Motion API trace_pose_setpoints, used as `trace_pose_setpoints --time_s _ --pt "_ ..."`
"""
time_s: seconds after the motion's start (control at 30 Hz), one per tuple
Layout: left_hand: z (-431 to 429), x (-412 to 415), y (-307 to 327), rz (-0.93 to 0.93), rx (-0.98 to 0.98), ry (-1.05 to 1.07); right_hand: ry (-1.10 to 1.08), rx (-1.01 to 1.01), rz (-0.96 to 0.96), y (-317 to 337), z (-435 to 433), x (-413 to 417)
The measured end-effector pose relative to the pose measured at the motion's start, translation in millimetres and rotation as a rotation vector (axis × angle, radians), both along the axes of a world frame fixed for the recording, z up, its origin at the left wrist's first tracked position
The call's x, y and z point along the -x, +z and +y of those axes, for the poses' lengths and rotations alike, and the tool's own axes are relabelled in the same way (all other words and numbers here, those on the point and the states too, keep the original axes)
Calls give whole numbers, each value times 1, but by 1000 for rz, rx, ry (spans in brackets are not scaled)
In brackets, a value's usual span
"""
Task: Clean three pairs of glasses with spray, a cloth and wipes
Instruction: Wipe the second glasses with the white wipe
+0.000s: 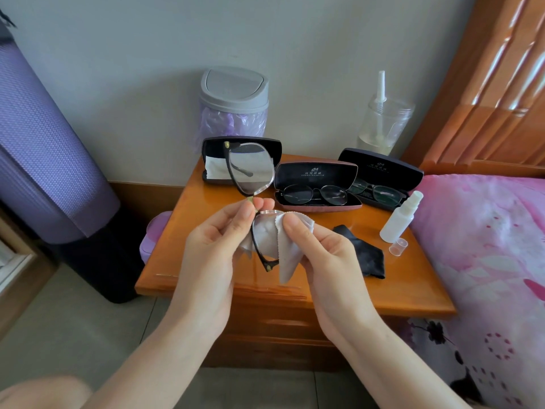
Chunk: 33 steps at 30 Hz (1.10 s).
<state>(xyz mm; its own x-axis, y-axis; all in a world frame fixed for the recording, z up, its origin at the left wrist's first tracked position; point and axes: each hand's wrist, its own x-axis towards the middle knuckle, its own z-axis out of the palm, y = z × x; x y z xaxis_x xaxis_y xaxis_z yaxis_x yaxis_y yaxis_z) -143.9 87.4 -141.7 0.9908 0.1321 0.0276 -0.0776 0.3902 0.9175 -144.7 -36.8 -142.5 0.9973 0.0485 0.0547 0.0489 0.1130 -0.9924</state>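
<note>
Left hand (218,240) pinching glasses (250,169) at bridge, above nightstand (206,202) front edge; frame long axis standing near-upright. Right hand (318,255) pinching grey cloth (290,261) round lower lens; upper lens lying directly above it, bare.

I couldn't see most of the lower lens of the held glasses (250,172); it sat wrapped in the grey cloth (290,258) under the thumb of the right hand (327,261). The pink box (153,231) was mostly hidden by the nightstand (413,276) edge and the left hand (212,249), and the white sheet (215,166) in the left case (215,146) sat partly behind the glasses. Lid print in the middle case (315,175) and right case (380,168) was too small for me to read, and the bed (486,246) and purple roll (44,143) ran off the picture's sides.
</note>
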Motion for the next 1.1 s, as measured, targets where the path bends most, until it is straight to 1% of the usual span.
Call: trace_pose_setpoints --time_s 0.1,0.27,0.4,0.7,0.8,1.1 --pt "3 -1 0 5 26 44 30 0 10 0 -1 -1" --pt "11 -4 0 6 79 84 165 43 36 0 0 -1" --pt "11 -4 0 11 58 77 208 61 36 -1 3 2" --pt "2 1 -1 -23 -70 -36 132 -25 74 -2 3 1" --pt "1 2 -2 -27 -103 -41 94 -62 88 -3 2 0" --pt "-1 2 -5 -35 -163 -54 22 -77 141 -4 2 -2"
